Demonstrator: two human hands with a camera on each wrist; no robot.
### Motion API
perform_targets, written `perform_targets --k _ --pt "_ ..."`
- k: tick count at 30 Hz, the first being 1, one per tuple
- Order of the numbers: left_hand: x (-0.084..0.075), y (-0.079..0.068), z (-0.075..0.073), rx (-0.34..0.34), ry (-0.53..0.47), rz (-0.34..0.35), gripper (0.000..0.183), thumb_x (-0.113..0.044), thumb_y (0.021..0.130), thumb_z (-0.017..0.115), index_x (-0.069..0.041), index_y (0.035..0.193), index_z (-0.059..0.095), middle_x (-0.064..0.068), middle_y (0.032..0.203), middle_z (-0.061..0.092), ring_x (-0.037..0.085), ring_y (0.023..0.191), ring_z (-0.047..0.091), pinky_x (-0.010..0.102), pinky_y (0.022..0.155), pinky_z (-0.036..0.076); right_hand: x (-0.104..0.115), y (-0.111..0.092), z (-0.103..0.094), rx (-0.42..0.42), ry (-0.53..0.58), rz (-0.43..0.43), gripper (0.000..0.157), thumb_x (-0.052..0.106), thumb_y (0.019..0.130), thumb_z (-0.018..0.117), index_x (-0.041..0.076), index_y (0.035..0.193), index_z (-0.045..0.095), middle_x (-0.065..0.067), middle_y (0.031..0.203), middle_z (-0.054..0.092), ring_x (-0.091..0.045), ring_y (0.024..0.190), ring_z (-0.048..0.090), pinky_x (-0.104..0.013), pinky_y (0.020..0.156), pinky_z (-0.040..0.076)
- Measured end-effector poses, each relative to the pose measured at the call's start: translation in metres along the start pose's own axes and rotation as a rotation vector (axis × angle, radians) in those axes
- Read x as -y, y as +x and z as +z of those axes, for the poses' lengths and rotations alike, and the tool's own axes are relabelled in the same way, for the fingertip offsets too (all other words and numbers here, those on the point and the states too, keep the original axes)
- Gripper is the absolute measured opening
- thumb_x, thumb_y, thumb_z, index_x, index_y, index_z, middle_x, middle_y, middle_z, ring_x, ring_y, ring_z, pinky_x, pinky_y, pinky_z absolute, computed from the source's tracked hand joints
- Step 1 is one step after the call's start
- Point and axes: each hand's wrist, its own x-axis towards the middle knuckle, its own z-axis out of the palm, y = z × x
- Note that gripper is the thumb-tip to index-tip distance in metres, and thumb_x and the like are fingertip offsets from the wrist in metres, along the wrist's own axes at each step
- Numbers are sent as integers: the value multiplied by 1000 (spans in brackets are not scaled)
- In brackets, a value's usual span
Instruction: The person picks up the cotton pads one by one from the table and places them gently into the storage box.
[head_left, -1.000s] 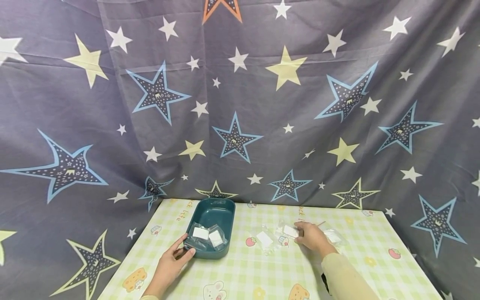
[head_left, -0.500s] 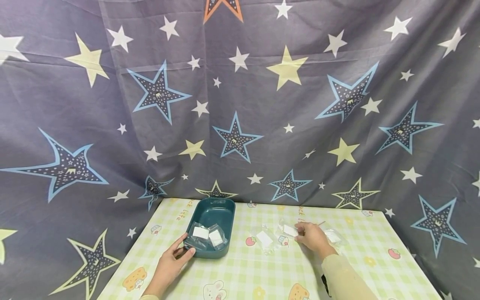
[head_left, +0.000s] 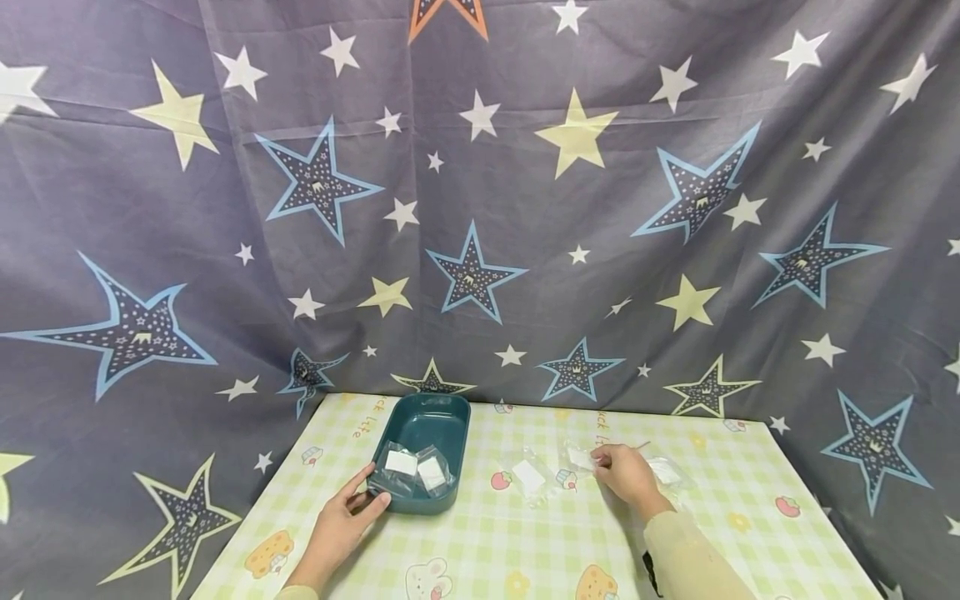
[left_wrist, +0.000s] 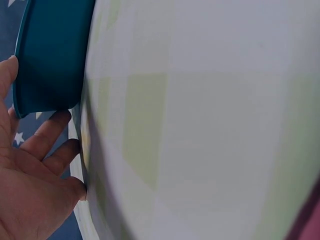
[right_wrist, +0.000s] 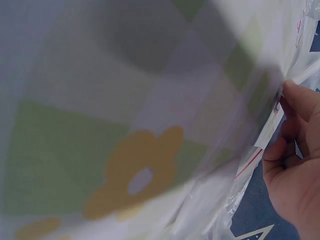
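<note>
A dark teal tray [head_left: 425,506] stands at the left of the table, with two clear bags holding white pieces [head_left: 402,462] inside. My left hand [head_left: 339,525] touches its near left corner, thumb and forefinger on the outside of two walls, the other fingers loose below in the left wrist view. My right hand [head_left: 628,477] pinches the edge of a small clear zip bag [head_left: 579,455] with a white piece in it, close over the table. In the right wrist view, thumb and forefinger meet at the plastic [right_wrist: 300,75] while the other fingers curl in.
One more clear bag with a white piece [head_left: 528,476] lies between the tray and my right hand. Another clear bag [head_left: 664,472] lies behind my right wrist. A checked, printed cloth [head_left: 480,542] covers the table. A star-patterned curtain [head_left: 480,333] hangs at the back edge.
My right hand has shifted slightly right, and the pinched bag is turned so its white piece shows fainter. The left hand and the tray have stayed in place.
</note>
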Motion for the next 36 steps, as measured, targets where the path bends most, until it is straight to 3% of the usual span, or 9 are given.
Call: perform_targets --k 10,18,36 --pt "-2 -1 -1 2 -1 8 86 -60 93 78 -27 165 45 28 158 54 45 142 59 52 109 57 9 5 -7 -36 73 -35 26 4 91 81 4 117 80 -5 93 81 -15 82 72 -35 73 60" --pt "-1 0 0 0 6 0 85 -58 94 77 -27 166 44 28 160 51 45 142 58 52 109 58 30 16 -12 -70 91 -113 26 3 89 80 4 115 81 -3 90 81 -17 82 74 -35 78 60" --pt "1 1 0 2 0 -7 84 -61 94 77 -28 165 45 27 161 51 44 143 58 51 109 58 121 38 -5 -53 140 -241 27 9 90 86 7 116 82 -3 92 84 -19 84 79 -37 78 63"
